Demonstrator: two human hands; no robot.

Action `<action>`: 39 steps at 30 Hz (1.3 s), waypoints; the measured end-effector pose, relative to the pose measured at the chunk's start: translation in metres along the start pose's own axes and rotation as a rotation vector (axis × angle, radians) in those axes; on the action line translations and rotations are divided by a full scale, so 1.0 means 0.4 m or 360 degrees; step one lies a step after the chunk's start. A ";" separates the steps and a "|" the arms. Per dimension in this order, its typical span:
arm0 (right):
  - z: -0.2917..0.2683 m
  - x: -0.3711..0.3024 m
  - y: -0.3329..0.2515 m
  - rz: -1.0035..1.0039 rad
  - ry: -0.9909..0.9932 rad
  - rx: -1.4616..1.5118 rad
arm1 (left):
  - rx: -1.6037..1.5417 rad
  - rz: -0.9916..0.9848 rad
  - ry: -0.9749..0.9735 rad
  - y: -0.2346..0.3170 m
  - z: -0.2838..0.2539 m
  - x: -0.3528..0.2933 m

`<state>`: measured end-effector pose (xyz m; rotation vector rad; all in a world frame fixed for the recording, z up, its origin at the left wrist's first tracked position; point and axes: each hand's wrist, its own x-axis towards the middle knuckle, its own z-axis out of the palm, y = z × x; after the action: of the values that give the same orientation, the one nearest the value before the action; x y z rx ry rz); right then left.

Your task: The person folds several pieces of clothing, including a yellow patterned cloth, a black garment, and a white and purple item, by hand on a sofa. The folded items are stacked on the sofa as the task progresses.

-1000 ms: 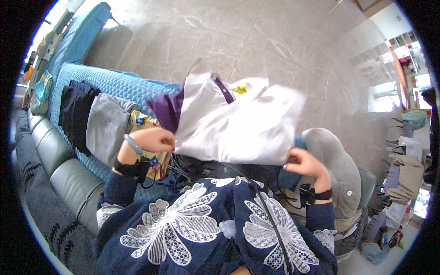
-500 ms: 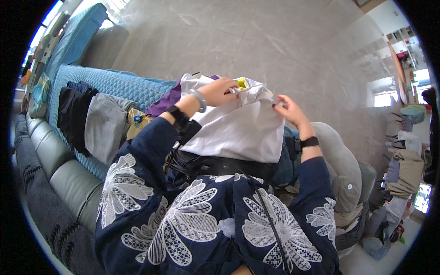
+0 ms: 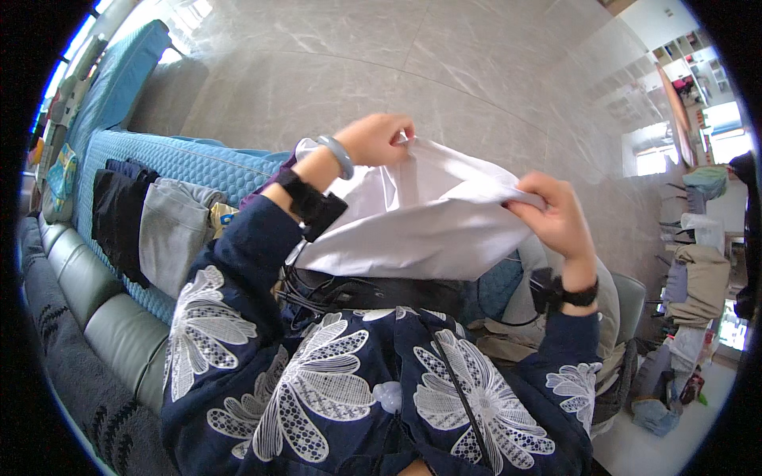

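A white cloth garment [image 3: 413, 246] is stretched across my lap, its far edge lifted and pulled apart so that its inside shows. My left hand [image 3: 378, 140] pinches the far edge near the middle. Over on the right, my right hand [image 3: 557, 216] grips a bunched part of the same edge between thumb and fingers. Purple cloth [image 3: 272, 181] peeks out beside the garment at the left, partly hidden behind my left forearm. Black cables [image 3: 305, 287] lie at my waist, under the garment's near side.
Grey trousers [image 3: 176, 230], dark folded clothes [image 3: 119, 213] and a yellowish cloth [image 3: 222, 217] lie on a blue quilted cover [image 3: 210, 161] at the left. A green leather sofa [image 3: 107, 308] stands behind them. Tiled floor [image 3: 341, 63] stretches ahead. Hanging clothes [image 3: 702, 282] line the far right.
My hands have moved apart, the right one outward and the left one slightly up. Between them the garment's edge has been spread open and raised; the yellow patch is no longer visible.
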<state>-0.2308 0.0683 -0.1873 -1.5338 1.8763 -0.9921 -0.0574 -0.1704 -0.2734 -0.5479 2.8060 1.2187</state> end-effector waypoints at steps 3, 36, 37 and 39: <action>-0.043 -0.017 -0.106 -0.0499 -0.0136 -0.0314 | 0.0476 0.0743 0.0498 0.024 -0.059 -0.076; -0.187 0.003 -0.220 -0.0467 -0.0061 -0.1426 | 0.2131 0.0576 0.1109 0.115 -0.456 -0.524; -0.205 0.025 -0.212 -0.0491 -0.0008 -0.1531 | 0.2125 0.0712 0.1146 0.118 -0.497 -0.518; -0.260 0.063 -0.203 -0.0446 0.0002 -0.1854 | 0.2140 0.0686 0.1196 0.083 -0.588 -0.495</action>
<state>-0.2685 0.0588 -0.0588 -2.4298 2.4214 0.1481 0.1424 -0.2571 -0.0539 -0.2678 3.4437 -1.2451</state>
